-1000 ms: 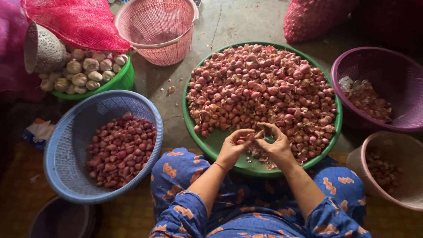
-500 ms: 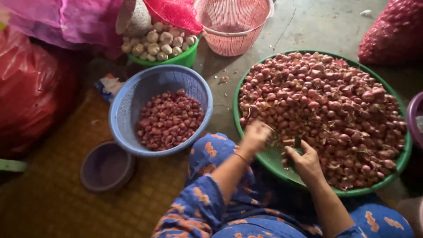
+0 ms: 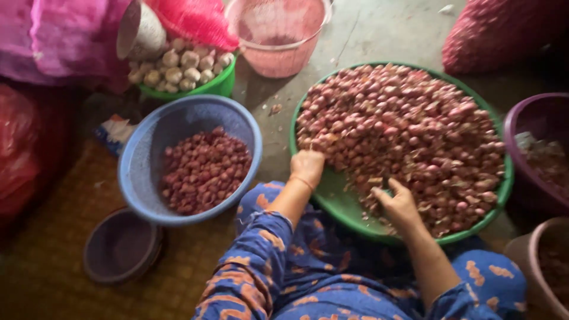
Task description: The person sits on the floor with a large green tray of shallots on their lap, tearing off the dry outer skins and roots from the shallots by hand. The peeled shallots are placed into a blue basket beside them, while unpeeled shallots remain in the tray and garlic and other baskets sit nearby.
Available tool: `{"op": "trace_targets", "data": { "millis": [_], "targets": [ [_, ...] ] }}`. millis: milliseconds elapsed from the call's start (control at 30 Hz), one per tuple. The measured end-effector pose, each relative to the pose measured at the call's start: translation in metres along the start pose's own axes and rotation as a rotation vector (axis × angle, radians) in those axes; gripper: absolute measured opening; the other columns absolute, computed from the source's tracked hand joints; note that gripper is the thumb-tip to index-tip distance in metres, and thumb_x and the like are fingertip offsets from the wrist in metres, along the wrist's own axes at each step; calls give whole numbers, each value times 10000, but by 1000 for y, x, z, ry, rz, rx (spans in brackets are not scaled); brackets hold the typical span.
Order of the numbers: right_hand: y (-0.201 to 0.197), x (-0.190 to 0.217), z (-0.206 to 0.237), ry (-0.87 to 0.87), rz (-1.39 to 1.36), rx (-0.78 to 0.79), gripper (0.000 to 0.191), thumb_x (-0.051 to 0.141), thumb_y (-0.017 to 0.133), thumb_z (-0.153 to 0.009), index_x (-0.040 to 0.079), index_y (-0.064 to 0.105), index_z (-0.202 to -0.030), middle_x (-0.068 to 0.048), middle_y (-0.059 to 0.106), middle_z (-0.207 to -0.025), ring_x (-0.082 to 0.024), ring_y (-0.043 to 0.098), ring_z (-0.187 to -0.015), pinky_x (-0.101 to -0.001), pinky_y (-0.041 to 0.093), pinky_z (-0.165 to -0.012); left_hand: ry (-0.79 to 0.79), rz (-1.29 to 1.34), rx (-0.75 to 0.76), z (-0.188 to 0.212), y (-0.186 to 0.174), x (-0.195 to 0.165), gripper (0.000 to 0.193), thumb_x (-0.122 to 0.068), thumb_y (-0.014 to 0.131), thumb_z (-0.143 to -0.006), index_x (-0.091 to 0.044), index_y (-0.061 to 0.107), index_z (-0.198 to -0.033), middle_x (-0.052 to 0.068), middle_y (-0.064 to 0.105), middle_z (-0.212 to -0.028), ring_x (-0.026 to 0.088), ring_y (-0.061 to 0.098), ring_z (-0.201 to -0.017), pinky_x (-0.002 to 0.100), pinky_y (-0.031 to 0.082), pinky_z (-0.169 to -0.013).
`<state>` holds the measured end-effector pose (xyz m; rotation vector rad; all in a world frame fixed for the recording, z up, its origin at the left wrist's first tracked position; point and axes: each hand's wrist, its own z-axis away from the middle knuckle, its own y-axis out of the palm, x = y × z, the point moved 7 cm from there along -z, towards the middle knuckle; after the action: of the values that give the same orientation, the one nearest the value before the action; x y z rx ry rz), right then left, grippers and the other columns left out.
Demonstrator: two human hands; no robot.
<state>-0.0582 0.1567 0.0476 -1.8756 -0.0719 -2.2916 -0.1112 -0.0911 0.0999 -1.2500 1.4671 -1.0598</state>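
Head view, looking down from where I watch: a person in blue patterned clothing sits on the floor (image 3: 379, 35) at a wide green tray (image 3: 339, 204) heaped with red shallots (image 3: 409, 130). The left hand (image 3: 307, 168) rests at the near-left edge of the heap, fingers curled inward; I cannot tell whether it grips a shallot or is simply closed. The right hand (image 3: 398, 203) lies flat and spread on a thin patch of loose skins near the tray's front rim, holding nothing that I can see.

To the left, just beside the tray, a blue basket (image 3: 142, 160) holds a smaller, darker batch of shallots (image 3: 204, 172) filling only its bottom. By my judgement the sorting is at an early stage: the basket is perhaps a third full, while the tray is piled high across most of its width, with only the near strip cleared.

Beyond the basket sits a green bowl of garlic (image 3: 184, 68), partly covered by pink mesh (image 3: 195, 21), and an empty pink basket (image 3: 278, 41). A small dark bowl (image 3: 121, 246) lies on the woven mat (image 3: 53, 278), its contents unreadable. At right, a purple basin (image 3: 536, 148) and a pinkish tub (image 3: 542, 261) are cut off by the frame; what they hold is blurred. A red mesh sack (image 3: 498, 32) at top right is also cropped.
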Motion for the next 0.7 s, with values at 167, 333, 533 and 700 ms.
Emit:
{"op": "trace_targets", "data": {
  "millis": [167,333,533,700],
  "targets": [
    [-7,-2,4,77,-34,-22,286,113,682,-916,59,707,-1196,-77,699,-786,-122,589,-574,-282,454,-493,64,103,71,2,17,-21,113,-87,633,-877,-115,740,-852,155,756,-856,338,748,-817,471,592,-740],
    [6,29,13,-85,-35,42,368,76,747,-851,96,695,-1215,17,687,-828,-70,590,-587,-242,488,-513,-58,883,176,15,17,-39,170,-88,776,-804,-36,706,-950,147,760,-862,250,734,-801,382,594,-736],
    [2,20,14,77,-163,-47,238,106,711,-900,57,707,-1132,-39,749,-787,-99,604,-567,-252,448,-467,-268,1725,354,42,45,-91,213,-179,764,-910,-20,675,-1019,92,750,-905,151,719,-819,283,599,-738],
    [-11,34,14,-135,-216,-30,194,95,730,-929,-12,717,-1090,-34,728,-809,-68,596,-624,-226,462,-528,-332,1880,370,53,53,-101,255,-129,791,-901,-20,635,-1069,91,734,-936,146,711,-820,293,586,-707]
  ]
}}
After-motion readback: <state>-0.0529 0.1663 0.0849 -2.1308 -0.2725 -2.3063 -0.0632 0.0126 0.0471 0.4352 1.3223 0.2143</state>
